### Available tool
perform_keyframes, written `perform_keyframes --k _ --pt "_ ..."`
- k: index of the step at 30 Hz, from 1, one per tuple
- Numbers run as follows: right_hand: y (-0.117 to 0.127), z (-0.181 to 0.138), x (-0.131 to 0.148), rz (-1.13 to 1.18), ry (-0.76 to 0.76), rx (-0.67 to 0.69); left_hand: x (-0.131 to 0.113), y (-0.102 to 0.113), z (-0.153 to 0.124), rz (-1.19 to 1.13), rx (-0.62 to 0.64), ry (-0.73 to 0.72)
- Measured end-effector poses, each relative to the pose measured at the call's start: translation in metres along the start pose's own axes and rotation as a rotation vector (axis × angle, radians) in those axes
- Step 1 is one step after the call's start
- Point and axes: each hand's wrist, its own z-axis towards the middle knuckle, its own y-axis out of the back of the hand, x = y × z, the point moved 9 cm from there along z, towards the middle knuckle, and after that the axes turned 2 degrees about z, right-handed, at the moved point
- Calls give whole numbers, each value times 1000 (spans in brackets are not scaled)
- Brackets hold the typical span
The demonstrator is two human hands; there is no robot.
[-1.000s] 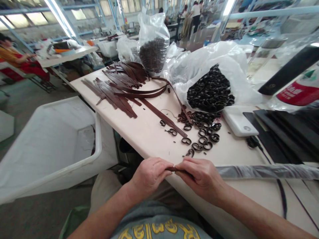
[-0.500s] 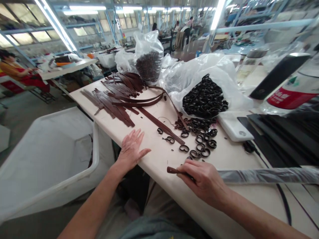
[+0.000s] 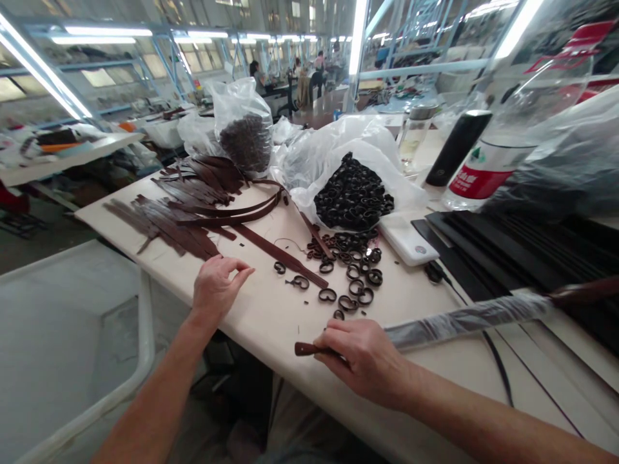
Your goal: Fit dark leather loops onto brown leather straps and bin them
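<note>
My right hand (image 3: 360, 357) is closed around a brown leather strap (image 3: 304, 349), whose rounded, holed end sticks out to the left. On the other side of the hand, a length wrapped in clear plastic film (image 3: 464, 319) runs right over the table. My left hand (image 3: 215, 290) is at the table's front edge, beside the ends of a fanned pile of brown leather strips (image 3: 174, 225). Its thumb and forefinger tips come together; anything between them is too small to see. Black loops (image 3: 355, 287) lie scattered beyond my right hand.
A plastic bag of black loops (image 3: 353, 193) stands behind, with another filled bag (image 3: 246, 142) farther left. A white power bank (image 3: 409, 241), black strips (image 3: 483, 251), a dark flask (image 3: 459, 148) and a large bottle (image 3: 478, 180) are at right. A white bin (image 3: 145, 322) stands lower left.
The view has turned right. My left hand's spread fingers have drawn together at the tips. My right hand keeps hold of the strap, and its brown far part now shows at right.
</note>
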Motion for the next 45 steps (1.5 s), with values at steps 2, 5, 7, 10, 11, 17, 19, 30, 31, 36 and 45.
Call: perform_keyframes --k 2,5,7,10,11,17,19,30,31,36,45 --pt "0 0 0 7 -4 1 -12 -10 16 -56 79 0" --pt "0 0 -1 27 -4 0 -41 -30 36 -127 179 -50" --pt "0 0 -2 35 -1 -1 -62 -45 47 -151 240 -113" --pt "1 1 -3 32 6 -12 -87 -76 58 -127 379 -177" --pt "2 1 -4 33 3 -15 -93 -86 60 -109 418 -185" --pt "4 2 -4 32 -4 -25 -109 -115 75 -114 468 -180" --pt "6 2 -4 28 -5 -31 -109 -114 78 -148 457 -157" --pt "42 9 -16 48 -104 -216 -71 -80 -11 -1459 436 728" --pt "46 9 -16 47 -104 -238 -71 -77 -24 -1524 426 797" --pt "57 9 -14 28 -86 -329 -84 -68 -69 -1692 372 1006" --pt "47 8 -4 33 -48 -267 -109 -64 -91 -1815 377 1056"
